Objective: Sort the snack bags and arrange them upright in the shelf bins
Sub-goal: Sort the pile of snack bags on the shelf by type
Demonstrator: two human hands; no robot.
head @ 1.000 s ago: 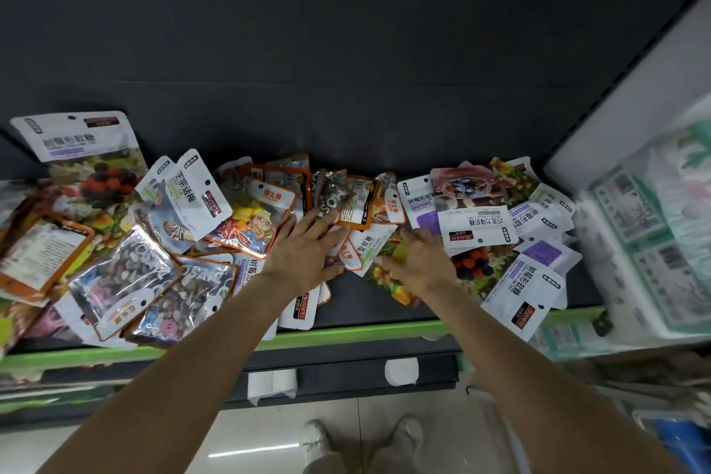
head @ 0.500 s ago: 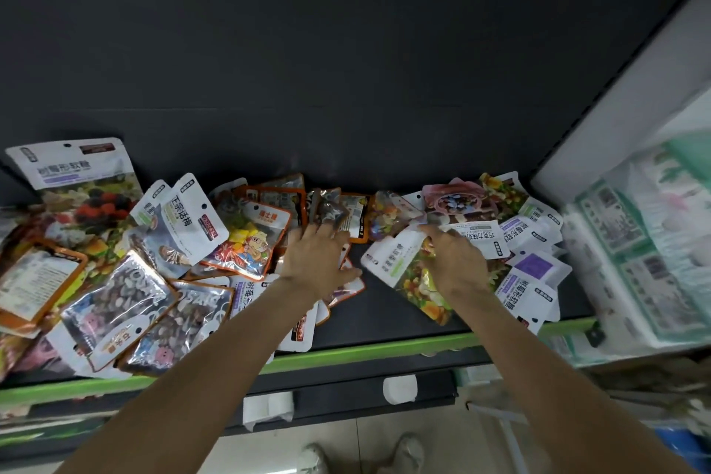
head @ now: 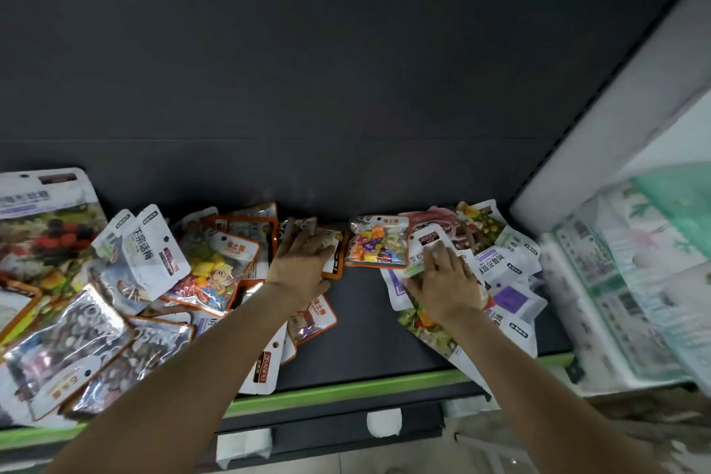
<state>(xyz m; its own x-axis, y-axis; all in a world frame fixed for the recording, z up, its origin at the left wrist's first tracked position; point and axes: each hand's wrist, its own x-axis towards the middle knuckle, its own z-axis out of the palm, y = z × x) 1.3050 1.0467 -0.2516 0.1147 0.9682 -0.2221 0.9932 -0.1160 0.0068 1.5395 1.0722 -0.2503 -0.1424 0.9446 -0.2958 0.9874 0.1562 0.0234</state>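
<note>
step: sorting, glossy printed snack bags (head: 215,273) all lie flat across the dark shelf (head: 365,312)
left hand (head: 300,265): fingers spread flat on orange-edged packets (head: 335,262)
right hand (head: 446,283): loosely curled over a white-labelled pouch (head: 429,246), grip unclear
next: probably group alike, stand upright

hands (head: 304,267): 2 | snack bags (head: 379,245): roughly 25, overlapping | shelf (head: 365,323): 1

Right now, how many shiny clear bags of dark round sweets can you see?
2, both flat at the left front of the dark shelf: one shiny clear bag far left, the other just right of it. More may be hidden.
</note>
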